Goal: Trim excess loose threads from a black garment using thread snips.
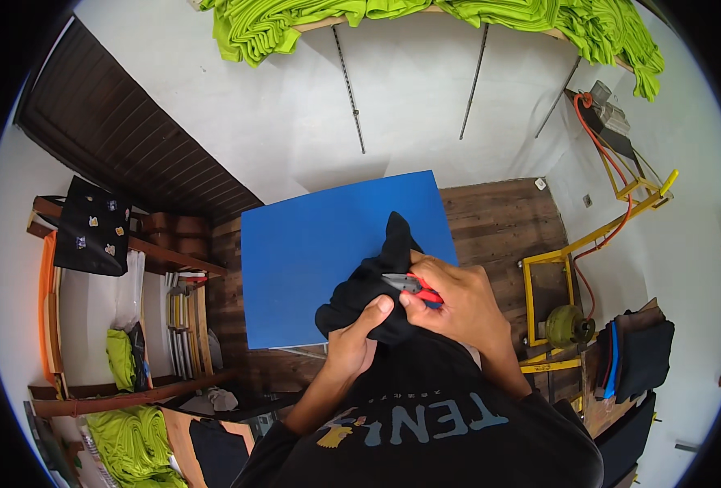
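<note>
A bunched piece of black fabric (360, 285) is held up between my hands in front of my chest, over the blue table. My left hand (352, 337) grips its lower left part, thumb pressed on top and fingers hidden behind the cloth. In my right hand (458, 301) is a pair of small snips (409, 285) with red handles and short grey blades. The blades point left and lie against the fabric. Some fingers of my right hand also touch the cloth; whether they pinch it I cannot tell.
The blue table (320, 236) stands before me. Green garments lie piled on a high wall shelf (316, 26). Shelving with a black bag (92, 228) is at left, above folded green garments (133, 447). A yellow metal frame (531, 301) and dark folded fabrics (641, 358) are at right.
</note>
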Motion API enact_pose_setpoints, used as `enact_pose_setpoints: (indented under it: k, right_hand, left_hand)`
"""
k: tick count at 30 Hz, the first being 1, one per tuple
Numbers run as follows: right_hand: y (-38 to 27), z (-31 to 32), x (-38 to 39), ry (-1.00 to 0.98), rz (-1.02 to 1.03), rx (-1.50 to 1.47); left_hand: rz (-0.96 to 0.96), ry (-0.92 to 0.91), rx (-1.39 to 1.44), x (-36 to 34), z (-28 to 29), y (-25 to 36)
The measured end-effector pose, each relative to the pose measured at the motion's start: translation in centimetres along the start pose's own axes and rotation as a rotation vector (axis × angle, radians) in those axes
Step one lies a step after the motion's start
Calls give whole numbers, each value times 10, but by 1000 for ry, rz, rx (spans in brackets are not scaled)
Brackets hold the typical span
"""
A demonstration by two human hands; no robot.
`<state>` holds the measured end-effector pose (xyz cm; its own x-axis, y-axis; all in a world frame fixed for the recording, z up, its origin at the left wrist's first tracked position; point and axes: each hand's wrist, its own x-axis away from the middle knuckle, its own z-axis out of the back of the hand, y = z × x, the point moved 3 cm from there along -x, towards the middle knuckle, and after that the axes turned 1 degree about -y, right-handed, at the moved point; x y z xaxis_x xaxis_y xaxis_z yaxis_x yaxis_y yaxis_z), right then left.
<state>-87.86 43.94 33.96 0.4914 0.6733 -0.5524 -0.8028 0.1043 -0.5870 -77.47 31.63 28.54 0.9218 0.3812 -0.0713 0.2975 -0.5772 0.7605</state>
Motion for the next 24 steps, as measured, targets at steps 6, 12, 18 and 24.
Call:
enact_pose_setpoints:
  k: [6,12,18,24]
  right_hand:
    - [0,-2,-3,12,-21,5]
    - [3,-6,-4,23,-34,52]
    - [4,-9,-10,67,-43,42]
    - [6,-11,-11,53,-60,59]
  left_hand:
    - [78,145,-2,-2,-3,2]
    - [193,35,231,-4,-7,1]
    - [206,31,258,-4,-2,1]
    - [194,22,262,-2,2,2]
